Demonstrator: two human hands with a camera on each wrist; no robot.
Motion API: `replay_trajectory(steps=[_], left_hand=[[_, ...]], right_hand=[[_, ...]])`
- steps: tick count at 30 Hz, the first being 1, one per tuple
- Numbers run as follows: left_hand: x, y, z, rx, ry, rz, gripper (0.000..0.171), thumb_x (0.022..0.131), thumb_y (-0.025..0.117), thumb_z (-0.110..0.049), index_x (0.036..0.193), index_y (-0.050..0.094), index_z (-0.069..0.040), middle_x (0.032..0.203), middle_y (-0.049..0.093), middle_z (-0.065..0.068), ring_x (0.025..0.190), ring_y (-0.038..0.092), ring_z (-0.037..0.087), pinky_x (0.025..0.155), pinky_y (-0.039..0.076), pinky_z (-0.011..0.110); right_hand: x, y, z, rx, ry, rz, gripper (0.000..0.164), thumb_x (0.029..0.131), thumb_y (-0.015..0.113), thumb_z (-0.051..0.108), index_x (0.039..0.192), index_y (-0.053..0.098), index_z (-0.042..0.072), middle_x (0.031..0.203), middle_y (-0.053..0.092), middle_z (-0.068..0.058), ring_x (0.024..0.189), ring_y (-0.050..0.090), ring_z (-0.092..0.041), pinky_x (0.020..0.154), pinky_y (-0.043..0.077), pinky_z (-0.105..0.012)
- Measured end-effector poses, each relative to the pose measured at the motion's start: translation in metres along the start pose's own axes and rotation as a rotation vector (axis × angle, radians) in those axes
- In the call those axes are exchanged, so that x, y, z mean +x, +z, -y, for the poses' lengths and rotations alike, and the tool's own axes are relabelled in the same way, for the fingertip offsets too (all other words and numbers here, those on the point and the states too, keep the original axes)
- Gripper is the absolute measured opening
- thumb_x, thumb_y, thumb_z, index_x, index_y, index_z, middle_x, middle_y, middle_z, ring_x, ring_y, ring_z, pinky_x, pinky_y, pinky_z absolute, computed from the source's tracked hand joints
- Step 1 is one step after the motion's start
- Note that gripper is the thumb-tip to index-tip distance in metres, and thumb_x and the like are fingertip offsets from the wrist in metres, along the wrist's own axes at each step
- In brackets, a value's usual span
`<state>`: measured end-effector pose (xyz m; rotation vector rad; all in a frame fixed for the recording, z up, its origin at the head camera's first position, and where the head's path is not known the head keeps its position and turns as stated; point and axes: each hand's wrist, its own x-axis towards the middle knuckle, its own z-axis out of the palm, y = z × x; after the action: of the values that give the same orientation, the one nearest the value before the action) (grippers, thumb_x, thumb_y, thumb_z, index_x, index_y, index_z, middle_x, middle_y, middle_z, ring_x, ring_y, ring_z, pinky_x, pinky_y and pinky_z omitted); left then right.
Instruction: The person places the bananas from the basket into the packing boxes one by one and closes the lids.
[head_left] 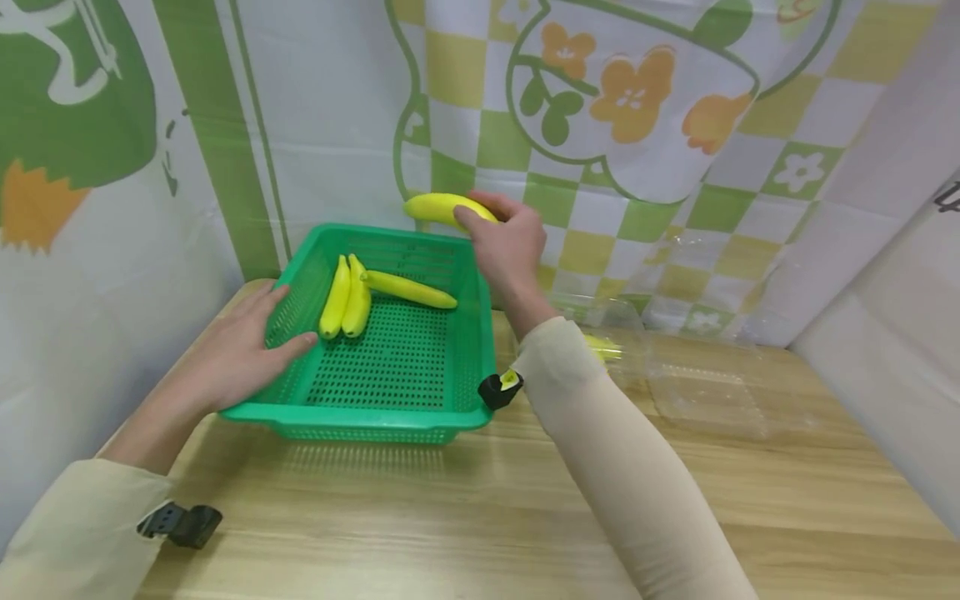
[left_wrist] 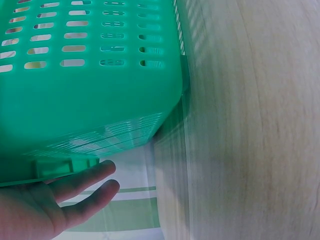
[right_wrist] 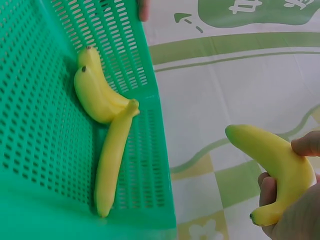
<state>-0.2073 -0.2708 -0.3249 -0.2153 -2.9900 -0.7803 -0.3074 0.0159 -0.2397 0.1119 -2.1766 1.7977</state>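
Observation:
My right hand (head_left: 510, 242) grips a yellow banana (head_left: 438, 208) above the far right corner of the green plastic basket (head_left: 375, 419). In the right wrist view that banana (right_wrist: 270, 155) is curved with greenish tips, held between thumb and fingers outside the basket wall. Two bananas lie side by side in the basket, one of them the left banana (head_left: 335, 300); a third banana (head_left: 412, 291) points right from their upper ends. My left hand (head_left: 240, 346) rests at the basket's left rim, thumb over the edge. Fingers (left_wrist: 95, 197) extend loosely under the rim in the left wrist view.
Clear plastic containers (head_left: 705, 387) stand on the wooden table (head_left: 465, 517) to the right, with something yellow (head_left: 603, 347) inside, partly behind my right sleeve. A patterned curtain (head_left: 337, 125) hangs close behind the basket.

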Motion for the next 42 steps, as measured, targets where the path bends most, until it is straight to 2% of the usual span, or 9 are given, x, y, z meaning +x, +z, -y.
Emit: replay_trajectory(steps=[6,12,15,22,31,38,42], left_hand=[[-0.002,-0.002,0.0,-0.005,-0.002,-0.001,0.091,0.109,0.052,-0.047,0.167,0.007,0.007,0.172,0.008,0.038,0.156,0.016,0.062,0.12,0.022,0.08],[-0.002,-0.002,-0.001,-0.007,-0.002,-0.002,0.091,0.109,0.053,-0.046,0.167,0.007,0.007,0.172,0.01,0.037,0.156,0.016,0.062,0.12,0.022,0.08],[-0.001,-0.001,-0.002,-0.006,0.003,-0.007,0.091,0.109,0.054,-0.045,0.167,0.008,0.007,0.172,0.01,0.037,0.156,0.017,0.062,0.12,0.022,0.08],[-0.001,-0.001,-0.002,-0.007,0.002,-0.005,0.091,0.109,0.052,-0.047,0.168,0.007,0.006,0.173,0.009,0.037,0.157,0.016,0.062,0.12,0.022,0.08],[-0.003,-0.003,-0.001,-0.001,-0.009,0.004,0.091,0.11,0.051,-0.048,0.168,0.006,0.006,0.173,0.006,0.037,0.156,0.015,0.063,0.119,0.021,0.081],[-0.002,-0.001,0.001,-0.011,-0.01,0.011,0.092,0.11,0.051,-0.049,0.168,0.005,0.004,0.174,0.004,0.036,0.157,0.014,0.062,0.119,0.022,0.082],[0.0,0.0,0.001,-0.018,-0.003,0.007,0.093,0.109,0.051,-0.05,0.169,0.004,0.004,0.174,0.003,0.034,0.157,0.013,0.062,0.119,0.021,0.082]], right_hand=[[-0.003,-0.019,-0.007,0.013,-0.027,0.007,0.031,0.094,0.079,0.02,0.124,0.08,0.012,0.126,0.076,-0.004,0.105,0.068,-0.014,0.088,0.059,-0.027],[-0.006,-0.041,-0.019,0.021,-0.05,-0.008,0.031,0.095,0.079,0.021,0.125,0.08,0.015,0.129,0.074,-0.004,0.098,0.064,-0.011,0.079,0.055,-0.021],[-0.007,-0.055,-0.024,0.033,-0.069,-0.019,0.032,0.095,0.079,0.022,0.125,0.079,0.012,0.129,0.074,-0.006,0.094,0.064,-0.01,0.077,0.055,-0.02],[-0.014,-0.087,-0.035,0.065,-0.101,-0.041,0.035,0.096,0.079,0.02,0.129,0.077,0.007,0.127,0.072,-0.006,0.098,0.067,-0.01,0.081,0.059,-0.02],[-0.023,-0.125,-0.05,0.109,-0.123,-0.13,0.033,0.093,0.081,0.015,0.125,0.078,0.006,0.114,0.075,-0.002,0.091,0.069,-0.012,0.079,0.06,-0.02],[-0.03,-0.153,-0.063,0.158,-0.113,-0.215,0.037,0.092,0.082,0.009,0.126,0.075,-0.003,0.111,0.075,-0.001,0.093,0.071,-0.013,0.079,0.062,-0.018],[-0.034,-0.171,-0.069,0.15,-0.095,-0.258,0.036,0.091,0.083,0.011,0.126,0.077,0.001,0.113,0.075,0.0,0.096,0.071,-0.012,0.078,0.062,-0.016]])
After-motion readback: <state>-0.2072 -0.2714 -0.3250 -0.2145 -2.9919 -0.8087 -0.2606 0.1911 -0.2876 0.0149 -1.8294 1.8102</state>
